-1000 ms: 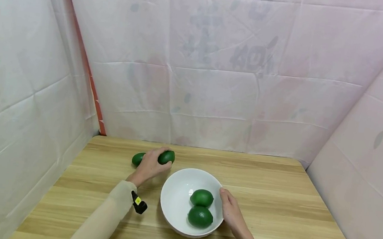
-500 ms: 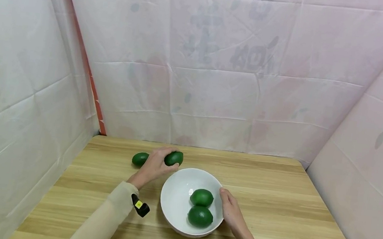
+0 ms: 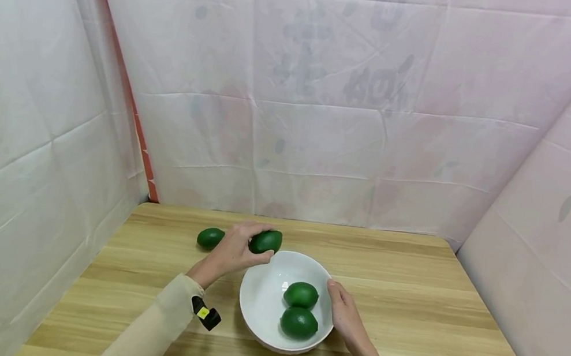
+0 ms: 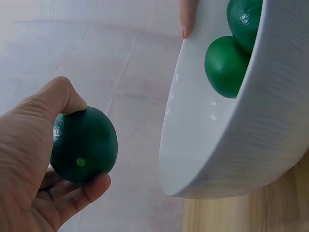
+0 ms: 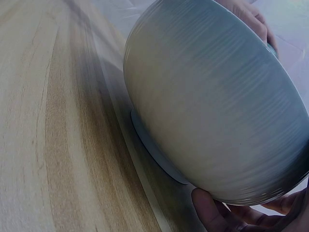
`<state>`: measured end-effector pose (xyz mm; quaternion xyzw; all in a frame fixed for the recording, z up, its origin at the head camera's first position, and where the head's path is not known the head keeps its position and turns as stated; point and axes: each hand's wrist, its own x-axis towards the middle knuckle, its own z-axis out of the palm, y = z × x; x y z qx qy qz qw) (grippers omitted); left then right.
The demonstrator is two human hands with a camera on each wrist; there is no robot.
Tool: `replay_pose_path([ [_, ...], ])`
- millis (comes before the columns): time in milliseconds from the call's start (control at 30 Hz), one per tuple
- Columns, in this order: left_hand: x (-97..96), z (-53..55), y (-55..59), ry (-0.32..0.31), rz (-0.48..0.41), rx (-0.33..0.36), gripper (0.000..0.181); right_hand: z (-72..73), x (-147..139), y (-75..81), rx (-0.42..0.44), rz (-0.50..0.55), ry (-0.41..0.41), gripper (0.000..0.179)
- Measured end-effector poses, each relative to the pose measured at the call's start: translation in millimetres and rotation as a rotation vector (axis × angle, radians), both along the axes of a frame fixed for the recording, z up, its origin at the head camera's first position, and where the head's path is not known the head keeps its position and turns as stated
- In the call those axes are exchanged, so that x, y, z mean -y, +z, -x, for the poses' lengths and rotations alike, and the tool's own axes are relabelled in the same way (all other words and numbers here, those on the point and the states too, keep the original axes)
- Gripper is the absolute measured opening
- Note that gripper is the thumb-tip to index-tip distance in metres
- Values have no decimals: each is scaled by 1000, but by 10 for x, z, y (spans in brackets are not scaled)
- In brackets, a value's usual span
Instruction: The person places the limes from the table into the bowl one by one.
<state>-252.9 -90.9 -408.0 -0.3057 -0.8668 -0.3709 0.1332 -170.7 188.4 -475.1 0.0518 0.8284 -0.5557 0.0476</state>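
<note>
My left hand (image 3: 232, 251) grips a dark green lime (image 3: 267, 241) between thumb and fingers, just beyond the far left rim of a white bowl (image 3: 260, 303). In the left wrist view this lime (image 4: 86, 145) shows its pale stem spot and is apart from the bowl. Two more limes, a far one (image 3: 301, 294) and a near one (image 3: 298, 323), lie against each other in the bowl's right half. My right hand (image 3: 347, 321) holds the bowl at its right side, thumb at the rim. The right wrist view shows fingers (image 5: 210, 208) under the bowl's outer wall.
Another lime (image 3: 209, 238) lies on the wooden table (image 3: 429, 297), behind and left of my left hand. Pale printed cloth (image 3: 320, 147) hangs behind the table, with more cloth along both sides.
My left hand has carried its lime rightward toward the bowl, uncovering more of the lime left on the table. The right hand and the bowl stay in place.
</note>
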Motion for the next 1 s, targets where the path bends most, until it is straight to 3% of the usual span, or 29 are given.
replay_pose_path([
  [200, 5, -65, 47, -75, 23, -24, 47, -9, 5, -4, 3, 9, -2, 59],
  [500, 12, -114, 43, -101, 143, -46, 45, 20, -3, 4, -8, 12, -8, 57],
  [1000, 20, -229, 45, -204, 287, 90, 43, 14, -14, 19, -12, 9, 0, 56],
])
